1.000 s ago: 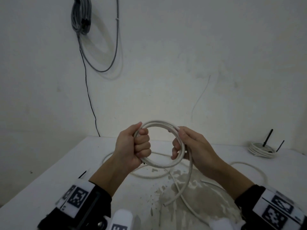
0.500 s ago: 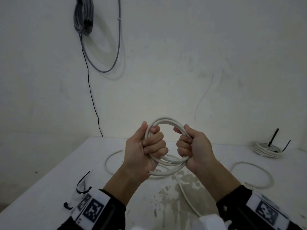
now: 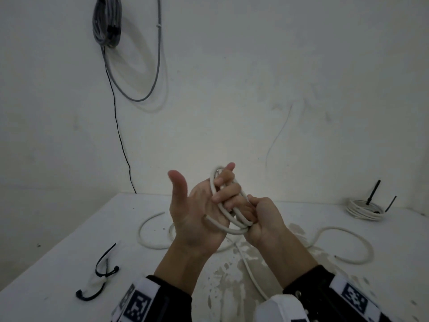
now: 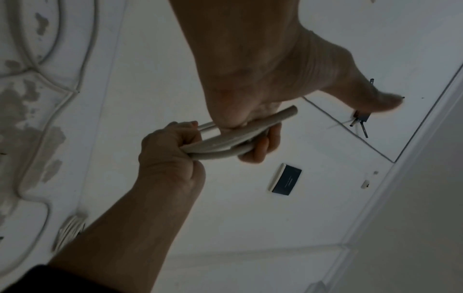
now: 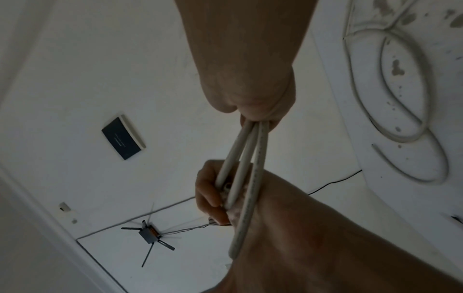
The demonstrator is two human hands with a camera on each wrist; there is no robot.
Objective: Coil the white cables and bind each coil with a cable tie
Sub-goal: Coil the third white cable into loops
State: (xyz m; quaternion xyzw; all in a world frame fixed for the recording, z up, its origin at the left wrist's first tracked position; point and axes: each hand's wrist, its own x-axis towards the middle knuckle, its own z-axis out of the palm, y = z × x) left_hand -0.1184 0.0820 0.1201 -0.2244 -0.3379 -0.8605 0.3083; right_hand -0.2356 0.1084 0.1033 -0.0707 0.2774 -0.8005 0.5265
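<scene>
A small coil of white cable (image 3: pixel 232 230) is held above the white table (image 3: pixel 58 263) between both hands. My left hand (image 3: pixel 197 212) lies palm up with the thumb spread; its fingers (image 3: pixel 226 190) curl over the coil's strands. My right hand (image 3: pixel 267 225) grips the coil's near end in a fist. In the left wrist view the coil (image 4: pixel 225 143) runs from the right hand (image 4: pixel 170 156) to the left fingers. The right wrist view shows three strands (image 5: pixel 246 158) side by side. The cable's loose tail (image 3: pixel 343 244) trails over the table.
Black cable ties (image 3: pixel 102 283) lie near the table's left edge. A bound white coil (image 3: pixel 362 209) with black tie ends sticking up sits at the back right. More loose cable (image 3: pixel 148 238) loops behind my hands. A grey cable bundle (image 3: pixel 106 22) hangs on the wall.
The round upright loop is now squeezed into a narrow coil. My left hand turned palm up and spread its thumb, and my right hand slid to the coil's near end.
</scene>
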